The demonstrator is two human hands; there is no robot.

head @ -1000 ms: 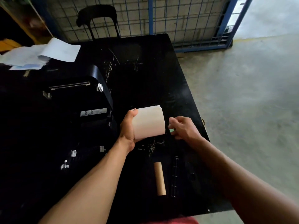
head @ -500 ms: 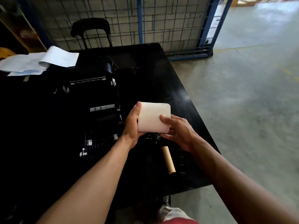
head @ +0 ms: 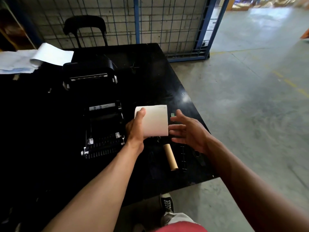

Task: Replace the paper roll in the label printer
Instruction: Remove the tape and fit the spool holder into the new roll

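While the left hand grips the white paper roll, its thumb lies across the roll's upper left end and its fingers are curled behind and beneath, out of sight. The roll is held above the black table, lying sideways with its axis running left to right, and is not in the printer. Immediately to the roll's right, the right hand is spread wide with fingers straight and parted, palm turned toward the roll's right end and holding nothing. Its fingertips come very close to that end, and contact cannot be confirmed. Just left of the left hand stands the black label printer, with its lid raised toward the far side and its roll bay exposed. Nearer the person than both hands, between the 2 wrists, 1 bare brown cardboard core lies flat on the table. Well beyond the left hand and off to its left, white paper sheets rest at the table's far edge. A black chair stands behind the table against a wire-mesh partition. Below the forearms, 1 dark shoe shows on the concrete floor.
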